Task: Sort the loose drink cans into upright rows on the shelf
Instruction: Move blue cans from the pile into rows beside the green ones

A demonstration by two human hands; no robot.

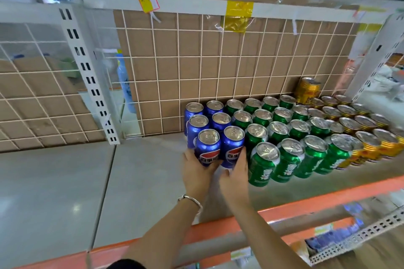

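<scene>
Lower centre: left hand [196, 170] wraps the front blue can [207, 148]; right hand [235, 172] clasps the second blue can [232, 146] touching it, both upright on the shelf [142, 181]. Probably full, so weighty; walls smooth, stiff, dentable (hold mid-body, not rim). Right of centre: green cans [282, 135], then gold cans [358, 129], in rows. Back: lone gold can [307, 89] against the grid [196, 57].

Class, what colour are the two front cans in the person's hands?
Blue, with a red-and-white logo, clearest in the head view: left-hand can, right-hand can.
</scene>
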